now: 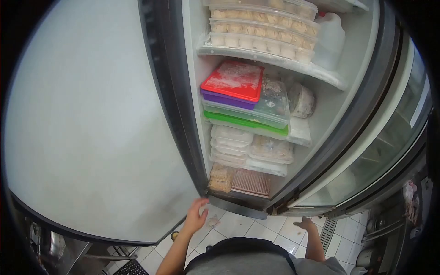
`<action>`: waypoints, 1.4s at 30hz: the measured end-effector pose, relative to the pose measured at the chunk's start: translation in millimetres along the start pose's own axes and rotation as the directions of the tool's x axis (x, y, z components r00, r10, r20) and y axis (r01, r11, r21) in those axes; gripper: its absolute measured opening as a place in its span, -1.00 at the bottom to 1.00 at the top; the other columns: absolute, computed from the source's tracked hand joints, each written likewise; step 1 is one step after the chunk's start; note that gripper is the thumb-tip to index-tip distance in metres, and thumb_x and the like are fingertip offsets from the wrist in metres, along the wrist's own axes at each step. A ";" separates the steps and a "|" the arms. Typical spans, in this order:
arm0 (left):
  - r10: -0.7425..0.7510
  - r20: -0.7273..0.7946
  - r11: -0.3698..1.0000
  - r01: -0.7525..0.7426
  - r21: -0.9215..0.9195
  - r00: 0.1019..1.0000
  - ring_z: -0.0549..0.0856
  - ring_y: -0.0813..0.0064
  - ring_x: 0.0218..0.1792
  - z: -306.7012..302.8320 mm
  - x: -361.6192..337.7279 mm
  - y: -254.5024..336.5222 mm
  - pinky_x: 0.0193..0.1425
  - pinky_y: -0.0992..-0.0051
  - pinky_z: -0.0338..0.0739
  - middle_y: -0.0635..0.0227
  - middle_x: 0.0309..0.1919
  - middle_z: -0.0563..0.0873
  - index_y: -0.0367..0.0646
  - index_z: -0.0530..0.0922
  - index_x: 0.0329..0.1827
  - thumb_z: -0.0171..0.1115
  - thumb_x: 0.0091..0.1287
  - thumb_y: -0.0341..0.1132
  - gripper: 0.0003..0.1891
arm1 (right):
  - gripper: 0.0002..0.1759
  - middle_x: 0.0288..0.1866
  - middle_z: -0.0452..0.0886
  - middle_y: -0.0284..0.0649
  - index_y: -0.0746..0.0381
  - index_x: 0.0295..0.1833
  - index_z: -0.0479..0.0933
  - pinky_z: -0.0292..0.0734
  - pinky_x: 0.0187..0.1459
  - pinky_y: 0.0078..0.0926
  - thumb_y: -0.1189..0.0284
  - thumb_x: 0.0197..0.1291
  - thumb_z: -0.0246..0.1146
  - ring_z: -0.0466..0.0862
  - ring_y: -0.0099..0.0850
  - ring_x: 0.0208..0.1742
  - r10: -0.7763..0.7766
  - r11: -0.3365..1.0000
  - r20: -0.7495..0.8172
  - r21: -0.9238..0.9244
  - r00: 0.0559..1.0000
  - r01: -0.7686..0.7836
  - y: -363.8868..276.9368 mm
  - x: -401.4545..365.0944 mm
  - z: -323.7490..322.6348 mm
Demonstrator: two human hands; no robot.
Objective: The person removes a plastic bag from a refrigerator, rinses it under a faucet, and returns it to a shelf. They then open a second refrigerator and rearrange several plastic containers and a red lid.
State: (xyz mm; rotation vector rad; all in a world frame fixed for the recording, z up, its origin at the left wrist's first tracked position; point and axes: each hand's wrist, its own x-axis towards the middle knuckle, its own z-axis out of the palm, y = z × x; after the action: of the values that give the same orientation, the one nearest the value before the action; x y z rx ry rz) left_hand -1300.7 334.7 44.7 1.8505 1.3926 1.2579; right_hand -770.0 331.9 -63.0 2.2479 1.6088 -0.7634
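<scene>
An upright freezer stands open in front of me. Near the bottom corner of its swung-out white door [91, 123] is my left hand [197, 216], thumb and fingers apart with nothing in them. My right hand [305, 223] hangs low over the floor, below the foot of the glass door [366, 160]; its fingers look stretched out and hold nothing I can see. Inside, a red lid [236, 81] dusted with frost tops a purple container [229, 98]. Under these lie clear boxes and a green lid [247, 123].
Clear trays of pale rounded pieces [263, 30] fill the upper shelf beside a white jug [329, 39]. Lower down are white lidded tubs [230, 142] and a ribbed pack [251, 181]. A drain grate [327, 233] crosses the white tiled floor [229, 225].
</scene>
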 end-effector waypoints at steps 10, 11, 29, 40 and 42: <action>0.174 -0.258 0.939 -0.239 -0.247 0.950 0.61 0.42 -0.06 -27.0 164.8 98.7 0.04 0.49 0.45 0.22 -0.07 0.59 -0.24 0.53 -0.05 0.11 0.22 -0.55 -0.76 | -0.58 -0.13 0.64 -0.17 0.37 0.08 0.49 0.53 -0.08 -0.50 0.31 0.22 0.23 0.65 -0.39 -0.13 -0.585 0.465 -0.414 0.534 0.697 0.707 -209.6 -66.5 -151.4; 0.131 -0.254 0.945 -0.198 -0.259 0.958 0.61 0.45 -0.10 -20.3 159.8 88.4 0.00 0.51 0.45 0.23 -0.09 0.60 -0.23 0.54 -0.05 0.11 0.22 -0.55 -0.77 | -0.61 -0.11 0.63 -0.18 0.36 0.08 0.49 0.54 -0.08 -0.49 0.31 0.26 0.21 0.64 -0.42 -0.13 -0.616 0.356 -0.405 0.622 0.676 0.697 -233.3 -63.8 -158.8; -0.329 0.087 0.774 0.321 -0.546 0.940 0.64 0.51 -0.12 47.9 78.7 -17.3 -0.05 0.56 0.54 0.28 -0.10 0.63 -0.22 0.46 0.08 0.08 0.28 -0.52 -0.71 | -0.73 -0.52 0.37 -0.34 0.20 -0.17 0.42 0.36 -0.67 -0.52 0.42 -0.02 0.25 0.27 -0.55 -0.73 -0.019 -0.422 -0.436 0.819 0.900 0.388 -321.3 25.9 -202.1; -0.752 0.348 0.103 0.621 -0.777 0.560 0.27 0.03 0.31 90.8 217.5 -0.7 0.09 -0.20 0.39 0.11 0.38 0.10 0.04 -0.08 0.44 0.17 0.26 -0.08 -0.22 | -0.39 0.15 0.47 -0.08 0.18 0.28 0.27 0.65 -0.17 -0.03 0.28 0.05 0.06 0.54 -0.01 0.10 -0.495 -0.318 -0.250 0.943 0.832 0.094 -218.0 -7.2 -149.8; -0.881 0.276 0.057 0.667 -0.743 0.383 0.25 -0.04 0.30 86.5 233.2 19.0 0.02 -0.21 0.44 0.09 0.37 0.12 0.11 -0.09 0.42 0.25 0.21 -0.08 -0.18 | -0.35 0.16 0.47 -0.04 0.20 0.30 0.25 0.66 -0.21 -0.02 0.27 0.03 0.07 0.55 -0.01 0.09 -0.478 -0.370 -0.340 0.914 0.810 0.166 -211.9 -20.5 -135.1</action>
State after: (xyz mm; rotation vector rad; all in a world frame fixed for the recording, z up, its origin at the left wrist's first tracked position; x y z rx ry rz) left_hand -1203.8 555.6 108.3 0.1033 1.2939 1.1307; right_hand -938.3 457.0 77.0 1.7766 1.6191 -3.5644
